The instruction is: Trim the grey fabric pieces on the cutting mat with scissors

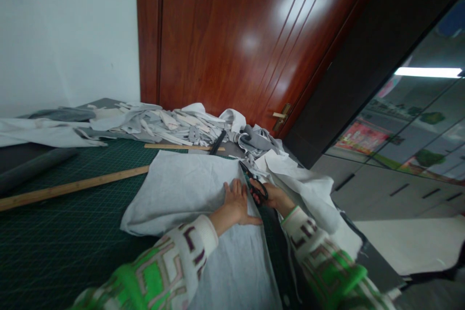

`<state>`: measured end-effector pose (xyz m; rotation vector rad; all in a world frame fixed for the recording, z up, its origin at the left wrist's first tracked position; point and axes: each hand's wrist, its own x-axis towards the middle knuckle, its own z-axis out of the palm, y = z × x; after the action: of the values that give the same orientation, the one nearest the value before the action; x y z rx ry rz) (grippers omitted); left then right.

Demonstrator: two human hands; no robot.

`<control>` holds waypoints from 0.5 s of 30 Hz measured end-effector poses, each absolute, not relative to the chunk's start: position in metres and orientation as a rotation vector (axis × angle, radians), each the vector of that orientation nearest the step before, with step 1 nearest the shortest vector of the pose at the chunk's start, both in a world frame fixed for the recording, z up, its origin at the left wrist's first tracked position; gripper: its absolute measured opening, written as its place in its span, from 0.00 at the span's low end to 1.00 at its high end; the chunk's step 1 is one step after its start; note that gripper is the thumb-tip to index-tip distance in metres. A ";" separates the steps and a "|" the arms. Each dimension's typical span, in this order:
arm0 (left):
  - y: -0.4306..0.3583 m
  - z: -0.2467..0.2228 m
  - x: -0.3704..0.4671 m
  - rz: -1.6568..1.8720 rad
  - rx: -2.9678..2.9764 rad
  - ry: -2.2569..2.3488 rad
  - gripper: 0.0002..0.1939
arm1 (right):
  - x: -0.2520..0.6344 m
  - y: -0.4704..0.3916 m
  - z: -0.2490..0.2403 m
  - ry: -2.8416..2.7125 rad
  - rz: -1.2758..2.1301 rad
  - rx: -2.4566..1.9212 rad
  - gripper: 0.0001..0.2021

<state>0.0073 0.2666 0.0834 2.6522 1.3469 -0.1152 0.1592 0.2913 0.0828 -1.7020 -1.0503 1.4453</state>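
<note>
Fabric (232,256) lies before me on the gridded mat (80,237), my left fingers (237,188) spread and pressing it flat, apparently to steady its edge, gripping nothing. My right fingers (268,187) curl closed around the handles of the black scissors (266,193), whose blades point away along that edge, near the heaped scraps (181,124) beyond.

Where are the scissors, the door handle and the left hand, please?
Scissors (264,191): head view, on the black handle loop.
Door handle (279,115): head view, on the lever.
Left hand (237,205): head view, on the back of the hand.
</note>
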 end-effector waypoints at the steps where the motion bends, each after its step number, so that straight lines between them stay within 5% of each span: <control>1: 0.266 0.085 0.007 -0.123 2.651 1.346 0.63 | 0.159 0.292 0.082 -1.033 1.444 -1.713 0.17; 15: 0.270 0.078 0.009 -0.094 2.628 1.319 0.65 | 0.162 0.273 0.100 -1.065 1.477 -1.729 0.22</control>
<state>0.0090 0.2702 0.0781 2.6277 1.3192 -0.0937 0.1623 0.2730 0.0998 -1.7290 -1.0653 1.4774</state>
